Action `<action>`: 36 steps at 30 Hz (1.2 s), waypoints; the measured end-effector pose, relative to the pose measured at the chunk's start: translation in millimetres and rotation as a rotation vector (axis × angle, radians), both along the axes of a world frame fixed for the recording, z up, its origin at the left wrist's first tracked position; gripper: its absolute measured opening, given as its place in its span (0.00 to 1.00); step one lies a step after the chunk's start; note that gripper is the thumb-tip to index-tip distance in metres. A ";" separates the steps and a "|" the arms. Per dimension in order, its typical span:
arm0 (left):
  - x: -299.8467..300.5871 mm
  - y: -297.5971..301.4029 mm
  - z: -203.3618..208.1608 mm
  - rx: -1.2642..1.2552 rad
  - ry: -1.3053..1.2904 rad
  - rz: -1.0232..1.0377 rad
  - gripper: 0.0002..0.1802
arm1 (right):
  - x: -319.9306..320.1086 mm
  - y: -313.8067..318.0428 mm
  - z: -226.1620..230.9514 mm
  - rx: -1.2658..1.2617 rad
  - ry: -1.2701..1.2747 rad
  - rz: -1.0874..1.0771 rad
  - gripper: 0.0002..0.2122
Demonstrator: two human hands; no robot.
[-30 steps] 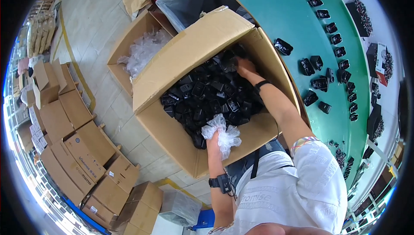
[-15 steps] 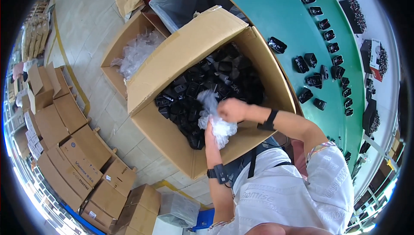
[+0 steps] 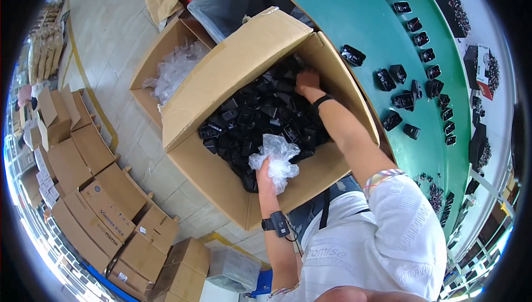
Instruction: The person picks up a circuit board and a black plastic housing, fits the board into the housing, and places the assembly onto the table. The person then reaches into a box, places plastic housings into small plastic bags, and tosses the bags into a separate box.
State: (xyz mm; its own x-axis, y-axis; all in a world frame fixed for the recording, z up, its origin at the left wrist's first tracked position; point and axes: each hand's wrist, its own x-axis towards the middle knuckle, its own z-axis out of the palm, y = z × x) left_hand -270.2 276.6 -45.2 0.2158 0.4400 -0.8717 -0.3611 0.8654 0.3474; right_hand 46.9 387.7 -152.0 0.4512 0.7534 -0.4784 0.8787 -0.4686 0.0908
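Observation:
A large cardboard box [image 3: 208, 188] stands open in front of me, partly filled with small black plastic housings [image 3: 244, 114]. Near the box's front side, my left hand [image 3: 265, 175] is closed round a bunch of crumpled clear plastic bags [image 3: 279, 159]. My right hand [image 3: 307, 81] reaches down among the black housings at the far right of the box. Its fingertips are hidden there, so I cannot make out whether it grips one.
Right of the box curves a green conveyor table [image 3: 382, 41] with rows of black housings. A smaller carton [image 3: 145, 69] of clear bags sits behind on the left. Stacked cartons [image 3: 105, 202] stand at the left. A bin with a clear liner [image 3: 213, 5] is beyond the box.
My right hand has left the plastic bags and moved away to the far right of the box, among the housings. My left hand still holds the bags, slightly lower and left.

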 end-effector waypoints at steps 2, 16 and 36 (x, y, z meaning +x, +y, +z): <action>0.6 -4.3 -3.3 0.011 0.032 0.009 0.22 | -13.2 -6.1 -8.4 0.146 -0.022 -0.155 0.24; -0.2 -7.7 -6.8 -0.012 0.000 0.029 0.24 | 18.8 -41.0 47.8 0.360 0.384 -0.155 0.09; -49.6 -13.0 -50.0 0.287 0.316 0.184 0.15 | -85.3 -61.4 161.3 0.434 1.108 0.344 0.07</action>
